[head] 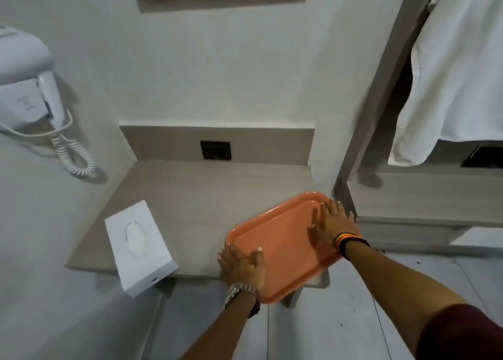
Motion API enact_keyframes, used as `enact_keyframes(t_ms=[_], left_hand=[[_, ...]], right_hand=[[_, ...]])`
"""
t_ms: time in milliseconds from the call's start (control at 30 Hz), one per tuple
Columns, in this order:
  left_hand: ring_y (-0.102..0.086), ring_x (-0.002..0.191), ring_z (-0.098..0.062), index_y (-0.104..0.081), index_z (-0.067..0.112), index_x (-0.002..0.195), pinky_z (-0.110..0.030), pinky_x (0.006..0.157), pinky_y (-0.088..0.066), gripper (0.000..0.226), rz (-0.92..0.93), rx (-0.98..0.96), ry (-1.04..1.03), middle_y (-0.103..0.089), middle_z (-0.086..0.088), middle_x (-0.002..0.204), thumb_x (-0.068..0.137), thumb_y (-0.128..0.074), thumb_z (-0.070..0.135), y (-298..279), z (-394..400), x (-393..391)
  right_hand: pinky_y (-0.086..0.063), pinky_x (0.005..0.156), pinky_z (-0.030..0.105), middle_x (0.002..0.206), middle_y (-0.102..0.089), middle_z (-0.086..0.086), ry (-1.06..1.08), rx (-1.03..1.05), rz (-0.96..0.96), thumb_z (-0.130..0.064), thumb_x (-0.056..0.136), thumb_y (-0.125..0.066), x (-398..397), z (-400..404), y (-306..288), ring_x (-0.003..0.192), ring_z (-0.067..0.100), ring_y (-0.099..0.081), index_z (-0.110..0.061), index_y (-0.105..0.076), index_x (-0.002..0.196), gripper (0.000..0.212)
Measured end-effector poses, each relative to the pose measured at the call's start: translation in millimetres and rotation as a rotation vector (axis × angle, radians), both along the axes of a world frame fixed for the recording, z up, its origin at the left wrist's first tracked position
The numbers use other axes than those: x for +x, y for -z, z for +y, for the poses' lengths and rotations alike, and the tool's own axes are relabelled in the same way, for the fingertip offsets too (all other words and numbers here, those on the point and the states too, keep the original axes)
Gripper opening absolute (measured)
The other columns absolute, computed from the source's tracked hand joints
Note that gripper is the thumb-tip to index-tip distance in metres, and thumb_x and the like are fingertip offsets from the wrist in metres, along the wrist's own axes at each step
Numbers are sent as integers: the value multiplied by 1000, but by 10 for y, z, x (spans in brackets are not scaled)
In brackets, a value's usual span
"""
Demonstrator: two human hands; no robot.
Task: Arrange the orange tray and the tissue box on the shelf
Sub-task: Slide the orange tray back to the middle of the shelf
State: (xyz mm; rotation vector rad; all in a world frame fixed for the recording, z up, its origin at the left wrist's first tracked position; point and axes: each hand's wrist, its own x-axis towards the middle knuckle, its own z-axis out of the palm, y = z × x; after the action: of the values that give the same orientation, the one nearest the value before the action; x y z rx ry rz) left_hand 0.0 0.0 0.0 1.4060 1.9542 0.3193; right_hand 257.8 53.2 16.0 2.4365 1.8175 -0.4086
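Note:
The orange tray (283,242) lies askew on the right part of the beige shelf (196,193), with its near corner overhanging the front edge. My left hand (242,267) grips the tray's near left edge, thumb on top. My right hand (336,223) holds the far right edge, fingers spread over the rim. A white tissue box (140,246) lies at the shelf's left front, rotated, its near end sticking out past the edge.
A wall-mounted white hair dryer (27,87) with a coiled cord hangs at the left. A black socket (215,150) sits in the back panel. At the right, a vertical partition (362,142) bounds a wardrobe with a hanging white garment (457,74).

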Motion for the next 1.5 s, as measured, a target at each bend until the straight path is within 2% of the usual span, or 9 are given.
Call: enact_keyframes(t_ms=[100,267,400,533,700,900,1200,1367,1500], left_hand=[[-25,150,-43,4,7,160,-58,118,-32,93,-164,-36,-167,-13,-23,166,97,-41,59,-43,1,183],[-35,145,-45,3,8,160,-59,116,-36,90,-279,-35,-303,-18,-20,167,98,-44,54,-74,-1,277],[-40,143,-46,0,6,160,-54,116,-36,90,-259,-53,-356,-31,-22,162,98,-42,56,-95,88,203],[-41,141,-46,-4,7,161,-54,116,-36,96,-208,-33,-370,-33,-22,161,93,-44,62,-168,305,79],[-32,149,-41,1,9,161,-54,122,-29,97,-185,48,-305,-20,-17,168,94,-39,66,-294,856,-301],[-30,150,-41,3,15,161,-58,121,-27,104,-146,48,-235,-20,-14,169,87,-40,73,-331,1606,-798],[-30,151,-40,2,18,161,-56,122,-28,104,-146,65,-107,-16,-9,171,85,-42,73,-135,2890,-1484],[-28,152,-37,0,22,162,-57,122,-28,99,-151,31,-54,-18,-4,171,88,-41,73,80,3014,-1654],[-22,155,-33,-6,25,162,-53,125,-23,87,-106,55,62,-15,-6,171,94,-40,67,124,2924,-1723]], right_hand=[[-12,126,61,173,-7,14,91,-34,52,-55,98,-51,170,-35,107,160,36,-5,-16,-18,162,82],[-21,125,60,170,-17,18,199,6,211,-54,94,-57,264,-88,236,157,39,-16,-14,-25,159,82],[-37,115,56,149,-45,23,278,59,321,-53,91,-60,216,-32,195,138,45,-42,-14,-40,149,73],[-43,110,57,138,-54,23,364,156,446,-49,92,-62,165,72,120,131,45,-48,-14,-51,141,61],[-46,106,53,139,-57,22,429,290,638,-45,90,-69,-26,328,45,128,46,-54,-13,-53,139,61],[-43,113,55,143,-58,20,603,367,854,-42,89,-72,-532,672,156,131,43,-54,-14,-49,144,66],[-44,111,54,146,-58,17,750,415,920,-35,92,-72,-1198,1396,331,131,42,-55,-15,-49,145,61],[-44,110,49,147,-57,16,791,431,938,-30,93,-72,-1308,1462,443,132,40,-55,-15,-48,146,60],[-41,113,53,153,-51,17,737,410,915,-31,95,-70,-1303,1377,431,137,41,-51,-15,-41,153,66]])
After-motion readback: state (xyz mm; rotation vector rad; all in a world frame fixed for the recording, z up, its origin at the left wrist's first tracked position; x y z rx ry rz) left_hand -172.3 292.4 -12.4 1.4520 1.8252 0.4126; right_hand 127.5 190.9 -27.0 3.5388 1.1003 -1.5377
